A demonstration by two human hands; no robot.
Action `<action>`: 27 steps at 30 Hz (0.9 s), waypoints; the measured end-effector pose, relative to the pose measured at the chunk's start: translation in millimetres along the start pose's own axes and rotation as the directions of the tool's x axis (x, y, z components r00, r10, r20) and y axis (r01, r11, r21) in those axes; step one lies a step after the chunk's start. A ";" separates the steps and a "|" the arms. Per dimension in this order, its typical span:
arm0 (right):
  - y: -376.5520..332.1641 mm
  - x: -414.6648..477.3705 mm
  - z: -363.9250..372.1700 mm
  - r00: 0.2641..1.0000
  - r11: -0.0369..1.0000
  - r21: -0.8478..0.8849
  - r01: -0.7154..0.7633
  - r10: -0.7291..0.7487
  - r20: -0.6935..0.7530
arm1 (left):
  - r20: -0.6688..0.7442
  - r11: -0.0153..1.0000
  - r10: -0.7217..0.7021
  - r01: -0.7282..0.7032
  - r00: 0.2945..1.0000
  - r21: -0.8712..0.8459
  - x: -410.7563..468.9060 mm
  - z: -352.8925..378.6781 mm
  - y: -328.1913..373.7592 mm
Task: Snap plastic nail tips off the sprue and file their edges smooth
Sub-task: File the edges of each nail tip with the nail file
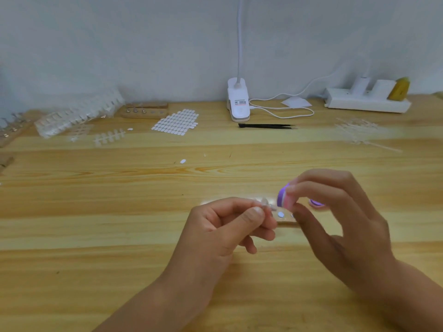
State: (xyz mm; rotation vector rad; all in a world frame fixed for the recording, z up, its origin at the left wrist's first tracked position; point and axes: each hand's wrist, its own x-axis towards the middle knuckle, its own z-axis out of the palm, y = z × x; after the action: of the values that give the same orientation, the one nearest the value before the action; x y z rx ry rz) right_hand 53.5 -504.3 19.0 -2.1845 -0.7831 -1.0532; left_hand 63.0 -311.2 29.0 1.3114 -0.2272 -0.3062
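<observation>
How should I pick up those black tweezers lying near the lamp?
Come from above and pinch the black tweezers across the middle of their long thin body, one finger on each long side. They lie flat on the wooden table, pointing left to right. Their pointed tips face right, so probably keep fingers away from that end.

Against the back wall of the wooden worktop [96, 224]: white clip lamp [238, 101], its cable [282, 109] looped rightward. Just in front, black tweezers [267, 126]. Far right, white power strip [366, 104] with plugs and a yellow object [399, 89].
</observation>
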 end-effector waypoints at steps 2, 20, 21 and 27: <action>-6.8 -2.8 3.8 0.998 0.998 0.028 0.062 -0.062 0.013 | 0.018 1.000 0.006 -0.006 1.000 0.014 -0.8 0.8 0.4; -2.9 -4.2 3.1 0.997 0.997 0.029 0.067 -0.068 0.022 | 0.071 0.999 -0.021 0.018 0.997 0.046 1.6 -2.3 2.3; -4.4 -5.1 4.2 0.995 0.995 0.021 0.094 -0.095 0.039 | 0.092 0.999 -0.021 0.017 0.996 0.043 1.4 -2.4 2.9; 3.7 -0.4 -0.9 0.999 0.999 -0.021 0.033 -0.032 0.019 | 0.217 0.993 -0.108 0.113 0.970 -0.013 4.4 -5.1 5.9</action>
State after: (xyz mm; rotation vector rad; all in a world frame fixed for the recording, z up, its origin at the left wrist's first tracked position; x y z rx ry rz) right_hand 55.4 -507.4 18.2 -2.2098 -0.8221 -1.0629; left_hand 69.3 -306.7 33.5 1.2679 -0.3328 -0.5463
